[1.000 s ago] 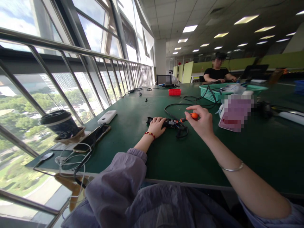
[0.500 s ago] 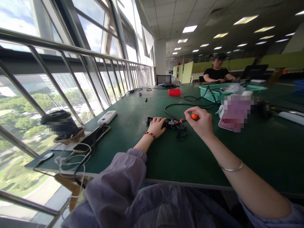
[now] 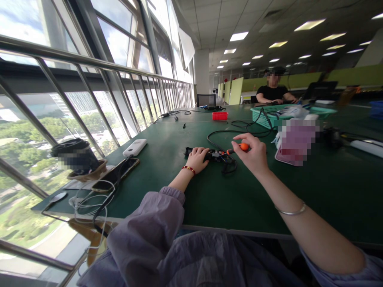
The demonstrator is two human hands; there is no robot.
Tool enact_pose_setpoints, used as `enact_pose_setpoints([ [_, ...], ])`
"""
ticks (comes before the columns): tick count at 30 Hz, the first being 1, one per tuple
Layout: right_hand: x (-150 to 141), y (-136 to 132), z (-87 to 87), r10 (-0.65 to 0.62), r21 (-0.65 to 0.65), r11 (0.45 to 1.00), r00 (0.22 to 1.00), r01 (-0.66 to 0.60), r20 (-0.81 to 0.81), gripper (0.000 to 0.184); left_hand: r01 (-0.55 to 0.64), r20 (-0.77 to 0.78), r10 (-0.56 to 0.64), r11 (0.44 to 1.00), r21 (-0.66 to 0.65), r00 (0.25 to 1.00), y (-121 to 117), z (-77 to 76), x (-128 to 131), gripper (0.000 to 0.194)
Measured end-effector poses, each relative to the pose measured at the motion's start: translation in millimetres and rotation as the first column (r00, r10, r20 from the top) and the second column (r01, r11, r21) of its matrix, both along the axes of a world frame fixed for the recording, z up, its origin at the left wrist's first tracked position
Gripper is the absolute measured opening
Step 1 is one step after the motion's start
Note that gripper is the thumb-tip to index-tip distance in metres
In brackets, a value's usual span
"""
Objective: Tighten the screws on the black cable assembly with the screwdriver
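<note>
On the green tabletop (image 3: 167, 207), the black device (image 3: 214, 155) lies under the left hand (image 3: 197, 158), which grips it. The right hand (image 3: 253, 153) holds an orange-handled screwdriver (image 3: 244, 147) directed at the device. Thumb and forefinger, nearly meeting earlier, have parted; judged consistent with turning. Device position unchanged.

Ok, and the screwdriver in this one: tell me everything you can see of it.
The screwdriver has a rounded, bright orange handle end, apparently plastic, then a dark section with a little more orange, and a thin shaft. It is tilted, handle higher, its shaft sloping down leftward to the opened black device on the table. The right hand holds it by the handle. The tip is too small to tell its shape or whether it touches anything.
</note>
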State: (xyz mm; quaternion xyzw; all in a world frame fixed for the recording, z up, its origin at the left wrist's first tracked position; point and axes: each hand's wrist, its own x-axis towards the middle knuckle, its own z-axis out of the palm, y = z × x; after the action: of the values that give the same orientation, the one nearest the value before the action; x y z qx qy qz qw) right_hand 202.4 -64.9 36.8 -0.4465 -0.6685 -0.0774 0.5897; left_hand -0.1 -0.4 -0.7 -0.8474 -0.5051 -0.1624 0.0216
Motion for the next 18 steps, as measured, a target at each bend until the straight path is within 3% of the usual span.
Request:
enact_pose_setpoints([
  [6, -1.3, 0.6, -0.6, 0.046, 0.087, 0.995, 0.999, -0.045, -0.011, 0.035, 0.003, -0.003, -0.003, 1.0, 0.003, 1.0, -0.1, -0.3, 0.1, 0.054],
  [13, -0.2, 0.1, 0.5, -0.001, -0.01, 1.0, 1.0, 0.001, -0.008, 0.017, 0.004, -0.001, -0.004, 1.0, 0.006, 1.0, 0.2, -0.9, 0.1, 0.054],
  [18, -0.4, 0.9, -0.8, 0.015, 0.053, 0.998, 1.0, -0.015, -0.007, 0.027, 0.004, 0.006, -0.004, 1.0, 0.004, 1.0, -0.3, -0.4, 0.1, 0.054],
])
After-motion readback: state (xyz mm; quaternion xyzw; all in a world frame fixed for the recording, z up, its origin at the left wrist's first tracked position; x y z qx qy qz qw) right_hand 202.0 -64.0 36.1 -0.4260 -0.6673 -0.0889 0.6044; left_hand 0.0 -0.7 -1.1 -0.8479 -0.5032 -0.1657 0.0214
